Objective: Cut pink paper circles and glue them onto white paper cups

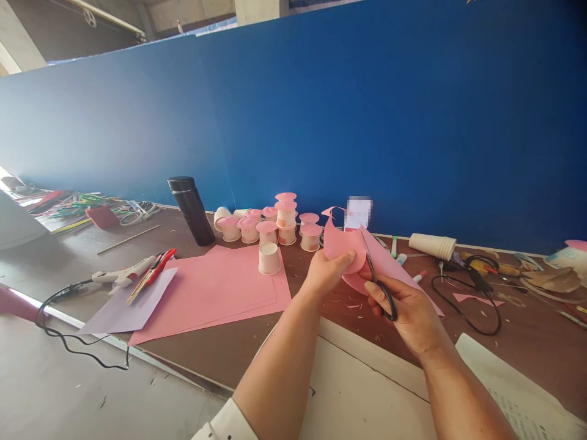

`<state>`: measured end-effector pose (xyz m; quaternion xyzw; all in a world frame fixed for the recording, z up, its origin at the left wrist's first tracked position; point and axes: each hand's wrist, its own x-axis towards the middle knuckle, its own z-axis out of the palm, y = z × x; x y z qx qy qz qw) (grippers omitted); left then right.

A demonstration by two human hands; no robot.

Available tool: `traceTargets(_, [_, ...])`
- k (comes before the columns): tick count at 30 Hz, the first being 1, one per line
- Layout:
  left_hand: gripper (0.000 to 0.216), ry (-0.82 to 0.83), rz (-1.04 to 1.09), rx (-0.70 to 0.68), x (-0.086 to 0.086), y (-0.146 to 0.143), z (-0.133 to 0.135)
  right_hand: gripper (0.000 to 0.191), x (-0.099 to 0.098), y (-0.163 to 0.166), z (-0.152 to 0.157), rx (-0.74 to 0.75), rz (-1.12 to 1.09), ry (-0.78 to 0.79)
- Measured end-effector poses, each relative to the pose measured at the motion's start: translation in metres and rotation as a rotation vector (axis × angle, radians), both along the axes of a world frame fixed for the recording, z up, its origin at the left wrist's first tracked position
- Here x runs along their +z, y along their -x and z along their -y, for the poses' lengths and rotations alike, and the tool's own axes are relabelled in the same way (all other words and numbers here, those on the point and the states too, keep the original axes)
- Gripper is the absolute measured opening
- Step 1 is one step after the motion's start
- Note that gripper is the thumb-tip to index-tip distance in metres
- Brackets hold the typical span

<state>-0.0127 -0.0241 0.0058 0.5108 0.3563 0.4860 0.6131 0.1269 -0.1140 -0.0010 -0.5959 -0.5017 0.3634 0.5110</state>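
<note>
My left hand [326, 271] pinches a sheet of pink paper [339, 245] held up above the brown table [238, 342]. My right hand [403, 305] grips black-handled scissors [376, 278], whose blades are set into the paper's edge. A thin curled strip of pink paper [332, 212] hangs off the sheet's top. Behind the paper stands a cluster of small white paper cups with pink round tops [275, 223]; one plain white cup [269, 258] sits upside down in front of them.
A stack of pink sheets [215, 290] and a lilac sheet [132, 302] lie at left, with a glue gun [121, 275] and red-handled cutter [153, 275]. A black flask [191, 211] stands behind. Stacked cups [433, 245], markers and a black cable [468, 299] lie right. A blue wall backs the table.
</note>
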Motion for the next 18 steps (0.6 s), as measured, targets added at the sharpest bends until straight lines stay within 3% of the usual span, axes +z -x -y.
traceTargets(18, [0.034, 0.038, -0.03, -0.018, -0.0004, 0.0015, -0.0028, 0.044, 0.0067, 0.0045, 0.0025, -0.028, 0.026, 0.029])
